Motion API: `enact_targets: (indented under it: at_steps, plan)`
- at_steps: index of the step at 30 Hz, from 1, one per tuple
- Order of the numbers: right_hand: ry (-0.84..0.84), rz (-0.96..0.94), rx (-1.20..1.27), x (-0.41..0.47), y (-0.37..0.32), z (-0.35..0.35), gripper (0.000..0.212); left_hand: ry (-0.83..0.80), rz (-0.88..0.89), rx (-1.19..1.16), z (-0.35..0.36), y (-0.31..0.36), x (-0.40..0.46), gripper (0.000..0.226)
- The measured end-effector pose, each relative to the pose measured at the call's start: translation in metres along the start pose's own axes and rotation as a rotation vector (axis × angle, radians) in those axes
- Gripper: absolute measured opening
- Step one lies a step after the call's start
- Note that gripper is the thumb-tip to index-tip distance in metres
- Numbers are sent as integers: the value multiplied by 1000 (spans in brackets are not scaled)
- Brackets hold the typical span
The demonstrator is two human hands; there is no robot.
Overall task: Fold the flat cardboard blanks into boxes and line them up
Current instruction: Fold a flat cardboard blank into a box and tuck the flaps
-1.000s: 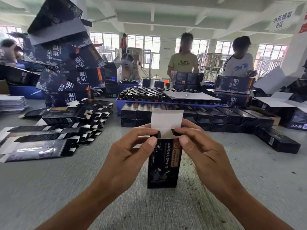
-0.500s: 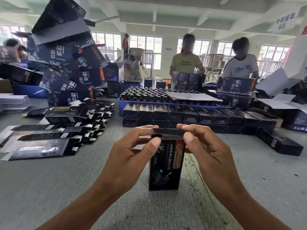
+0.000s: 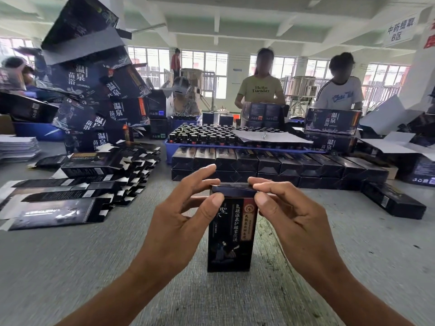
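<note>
A: Head view, centre?
B: One dark box stands upright on the grey surface, printed front w/ red label facing the camera. Top flap lies folded down over its opening.

A: The hands?
B: Left hand grips the box's upper left corner: thumb on the front face just under the flap, index on the flap's left end, other fingers spread and lifted. Right hand mirrors it, thumb on the front at the upper right, index on top of the flap's right end, remaining fingers curled loosely. So both pinch the box top.

A: Left side of the surface?
B: Pile of flat blanks, dark w/ white tabs, fanned out in overlapping rows. Behind them a tall, untidy heap of bigger dark cartons w/ white characters.

A: Beyond the box?
B: Finished boxes lined up lying down, two layers, running right; one more box lies apart at the row's right end. Behind the row, a blue tray packed w/ dark-capped bottles, a paper sheet over part of them.

A: Anyone else?
B: Person in yellow tee and person in white tee stand across the surface; a third person sits lower, left of them.
</note>
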State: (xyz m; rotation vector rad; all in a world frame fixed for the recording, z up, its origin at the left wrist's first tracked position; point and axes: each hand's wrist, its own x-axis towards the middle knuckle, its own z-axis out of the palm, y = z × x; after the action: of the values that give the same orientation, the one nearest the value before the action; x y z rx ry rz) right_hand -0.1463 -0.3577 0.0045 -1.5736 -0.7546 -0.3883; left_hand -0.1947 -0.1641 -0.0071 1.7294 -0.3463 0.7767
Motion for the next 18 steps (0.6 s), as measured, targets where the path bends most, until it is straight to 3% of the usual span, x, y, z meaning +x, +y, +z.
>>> enact_targets:
  at_steps: [3, 10, 13, 15, 18]
  plan:
    - [-2, -18, -72, 0, 1, -1, 22, -9, 6, 38, 2, -1, -1, 24]
    - [2, -88, -180, 0, 6, -2, 20, -7, 44, 17, -2, -2, 3, 16]
    - [16, -74, -170, 1, 10, -1, 19, -35, 76, 108, -4, -4, 0, 28]
    - [-21, -48, -201, 0, 12, 0, 25, -139, 4, 174, -5, -9, -3, 44]
    - [-158, 88, -342, -3, 22, 3, 58, -192, -68, 252, -4, -15, -3, 65]
